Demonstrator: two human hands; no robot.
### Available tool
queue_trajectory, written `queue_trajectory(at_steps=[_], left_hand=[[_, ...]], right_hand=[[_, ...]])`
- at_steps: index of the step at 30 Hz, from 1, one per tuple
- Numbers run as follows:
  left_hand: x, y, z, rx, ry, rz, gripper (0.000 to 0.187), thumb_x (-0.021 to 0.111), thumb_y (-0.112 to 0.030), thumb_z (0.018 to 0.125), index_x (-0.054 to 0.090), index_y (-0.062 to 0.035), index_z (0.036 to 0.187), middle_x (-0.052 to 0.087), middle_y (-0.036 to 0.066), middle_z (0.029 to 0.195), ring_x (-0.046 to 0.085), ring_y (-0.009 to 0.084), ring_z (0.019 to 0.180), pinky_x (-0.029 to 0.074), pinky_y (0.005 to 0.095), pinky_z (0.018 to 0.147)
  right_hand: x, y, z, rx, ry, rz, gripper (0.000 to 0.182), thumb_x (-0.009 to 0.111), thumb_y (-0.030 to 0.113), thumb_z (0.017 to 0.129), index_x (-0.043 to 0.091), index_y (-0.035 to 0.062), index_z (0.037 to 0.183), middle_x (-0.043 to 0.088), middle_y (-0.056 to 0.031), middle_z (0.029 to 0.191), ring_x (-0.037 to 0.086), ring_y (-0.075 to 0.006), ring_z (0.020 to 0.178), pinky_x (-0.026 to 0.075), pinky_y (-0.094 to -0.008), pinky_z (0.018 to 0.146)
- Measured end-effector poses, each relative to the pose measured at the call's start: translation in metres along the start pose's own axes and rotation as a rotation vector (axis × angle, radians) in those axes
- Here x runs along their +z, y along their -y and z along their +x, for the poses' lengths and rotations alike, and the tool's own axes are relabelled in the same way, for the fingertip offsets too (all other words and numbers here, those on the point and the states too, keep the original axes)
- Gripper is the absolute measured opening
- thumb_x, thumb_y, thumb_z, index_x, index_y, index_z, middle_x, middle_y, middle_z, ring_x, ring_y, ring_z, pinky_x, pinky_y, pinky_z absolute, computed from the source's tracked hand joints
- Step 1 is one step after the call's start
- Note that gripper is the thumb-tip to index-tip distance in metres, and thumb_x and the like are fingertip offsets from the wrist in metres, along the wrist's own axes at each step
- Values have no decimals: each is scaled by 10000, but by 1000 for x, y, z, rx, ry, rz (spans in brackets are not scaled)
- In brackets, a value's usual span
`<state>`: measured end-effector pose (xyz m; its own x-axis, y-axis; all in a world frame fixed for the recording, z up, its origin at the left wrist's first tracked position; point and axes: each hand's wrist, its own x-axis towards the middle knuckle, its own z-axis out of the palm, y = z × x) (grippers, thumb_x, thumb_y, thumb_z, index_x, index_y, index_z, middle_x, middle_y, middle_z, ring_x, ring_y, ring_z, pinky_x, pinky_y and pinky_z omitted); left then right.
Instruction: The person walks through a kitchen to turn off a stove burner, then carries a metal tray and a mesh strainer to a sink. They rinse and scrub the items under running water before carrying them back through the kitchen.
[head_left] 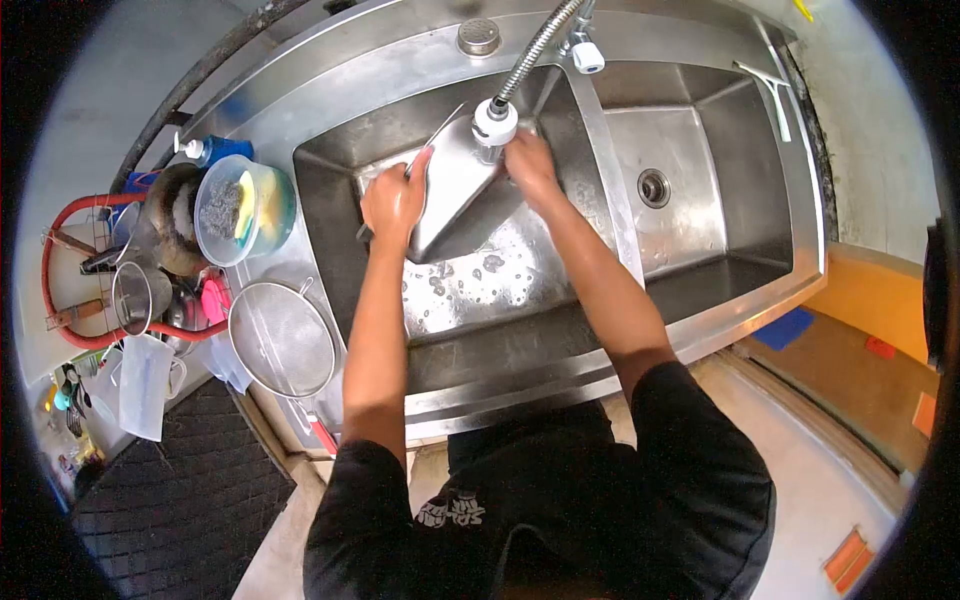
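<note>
A rectangular stainless steel pan [452, 185] is tilted inside the left sink basin [460, 350]. My left hand [396, 200] is closed on its left edge, thumb up along the rim. At the pan's right side, my right hand [531, 166] is curled against the edge; its fingertips are partly hidden. Directly above the pan hangs the white spray head [494, 122] of a flexible metal faucet hose [538, 52], partly covering the pan and close to my right hand. Water droplets show on the basin floor.
Left of the sink stand a plastic tub [268, 212] with scrubbers, a blue soap bottle [215, 150], a round mesh strainer [282, 340] and a wire rack [78, 290]. A second basin [670, 130] with a drain lies right, a white squeegee [778, 100] on its rim.
</note>
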<state>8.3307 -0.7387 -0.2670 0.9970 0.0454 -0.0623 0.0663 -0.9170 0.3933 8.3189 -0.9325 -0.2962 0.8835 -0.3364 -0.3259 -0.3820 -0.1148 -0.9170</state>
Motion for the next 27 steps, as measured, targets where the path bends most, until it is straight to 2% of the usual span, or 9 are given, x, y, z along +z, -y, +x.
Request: queue_trajectory(at_steps=[5,8,10,13,16,18,23,26,27], left_hand=[[-18,-37,52,293,312,73,608,475,-636,804,697,-70,787,638,246,852,620,380,848,476,470,735],[-15,-55,80,425,381,37,504,535,-557,793,686,-80,858,641,227,888,611,363,888,472,468,754],[-5,-63,91,450,365,-37,416,606,-462,773,667,-78,921,642,198,919,597,344,927,466,457,779],[54,-54,69,597,-178,-124,317,647,-275,718,640,-87,973,631,159,949,581,345,932,453,411,808],[51,-91,-1,225,-333,-464,321,602,-238,760,613,-62,1028,602,164,1005,557,336,982,366,453,955],[71,-102,-47,309,-431,-420,308,558,-244,800,591,-30,1018,510,204,1134,420,393,1165,209,545,1050],[69,-96,-57,380,-211,-709,575,564,-382,832,446,-10,1255,428,213,1285,345,387,1249,239,487,1049],[116,-57,-23,26,-288,-606,585,492,-430,866,440,-28,1289,425,209,1315,390,383,1222,230,500,1053],[134,-24,-3,-76,-86,-688,601,443,-469,882,449,-25,1288,461,198,1297,421,356,1207,257,485,1043]], right_hand=[[-32,-29,41,-452,2,96,454,560,415,887,625,-17,1009,622,-99,873,560,-166,877,420,-285,809],[-59,-20,34,-70,221,-119,523,575,478,854,643,-27,969,644,-142,899,574,-245,859,428,-353,800],[-47,-48,42,-92,90,215,562,592,480,847,639,-73,933,635,-123,855,548,-188,801,431,-319,764],[-36,-46,19,-1,-171,307,591,601,476,848,640,-114,869,629,-119,820,528,-140,757,437,-288,730],[-33,-43,-2,66,-283,257,577,591,465,859,638,-104,935,632,-98,867,538,-139,772,444,-291,749],[-30,-41,-21,139,-293,389,556,523,454,907,627,-87,978,631,-89,881,557,-140,791,448,-290,753],[-38,-65,-51,104,-419,661,500,476,489,917,584,6,984,601,-46,816,577,-159,694,476,-281,630],[-59,-53,-68,196,-577,586,534,454,516,916,568,4,1015,604,-56,835,588,-173,715,486,-290,642],[-70,-48,-75,198,-565,623,620,442,529,916,543,-49,1118,590,-113,1038,571,-201,908,474,-324,778]])
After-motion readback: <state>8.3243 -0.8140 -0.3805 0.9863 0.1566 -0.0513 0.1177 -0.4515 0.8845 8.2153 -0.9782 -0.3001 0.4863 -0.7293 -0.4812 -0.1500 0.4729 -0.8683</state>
